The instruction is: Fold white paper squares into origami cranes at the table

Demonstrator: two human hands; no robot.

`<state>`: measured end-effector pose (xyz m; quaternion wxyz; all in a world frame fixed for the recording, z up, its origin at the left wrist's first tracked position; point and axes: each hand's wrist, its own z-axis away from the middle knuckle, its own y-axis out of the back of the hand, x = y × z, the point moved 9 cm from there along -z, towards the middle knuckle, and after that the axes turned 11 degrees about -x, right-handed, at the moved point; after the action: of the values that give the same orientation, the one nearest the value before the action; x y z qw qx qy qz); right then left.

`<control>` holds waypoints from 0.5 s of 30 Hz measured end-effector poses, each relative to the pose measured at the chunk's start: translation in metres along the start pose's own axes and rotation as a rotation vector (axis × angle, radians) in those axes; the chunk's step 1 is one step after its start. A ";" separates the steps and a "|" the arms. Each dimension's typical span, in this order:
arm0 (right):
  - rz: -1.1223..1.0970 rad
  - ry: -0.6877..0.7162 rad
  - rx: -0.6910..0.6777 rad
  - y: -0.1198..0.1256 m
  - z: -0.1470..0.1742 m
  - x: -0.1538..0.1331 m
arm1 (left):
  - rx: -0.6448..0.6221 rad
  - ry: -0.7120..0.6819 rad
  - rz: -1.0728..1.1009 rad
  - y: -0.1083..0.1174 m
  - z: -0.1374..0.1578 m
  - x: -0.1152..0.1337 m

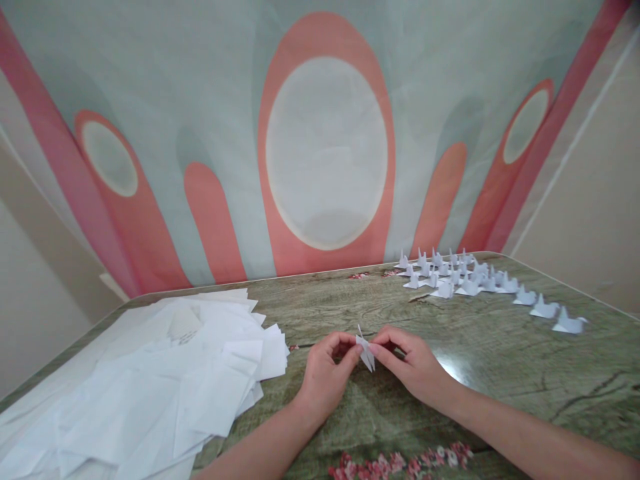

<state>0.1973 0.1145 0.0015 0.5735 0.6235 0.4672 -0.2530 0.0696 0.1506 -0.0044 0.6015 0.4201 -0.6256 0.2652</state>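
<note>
A small white folded paper figure (367, 357) is held above the table, near its front middle, with a thin point sticking up and narrow points hanging down. My left hand (327, 367) pinches its left side between thumb and index finger. On the right side, my right hand (411, 363) pinches it the same way, the other fingers curled. Both fingertips cover part of the folds. Several finished-looking white origami birds (470, 285) stand in rows at the back right, apart from my hands.
A wide heap of loose white paper sheets (150, 380) covers the table's left side. The wood-patterned table (320, 303) has printed pink flowers near its front edge. Behind it hangs a backdrop (325, 40) with coral arches.
</note>
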 end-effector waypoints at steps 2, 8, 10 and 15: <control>0.001 -0.001 -0.009 -0.001 0.000 0.000 | 0.003 0.010 0.020 0.000 0.000 -0.001; -0.004 -0.032 -0.019 -0.002 -0.001 0.000 | 0.005 0.042 0.070 -0.001 0.000 -0.001; -0.006 -0.021 0.006 -0.001 -0.001 0.000 | 0.008 0.052 0.099 0.000 0.000 -0.003; 0.051 0.037 0.051 0.000 0.003 -0.008 | 0.008 0.057 0.151 0.001 -0.003 -0.007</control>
<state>0.1947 0.1092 0.0081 0.5549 0.6543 0.4551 -0.2386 0.0700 0.1548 -0.0107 0.5958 0.3664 -0.6371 0.3239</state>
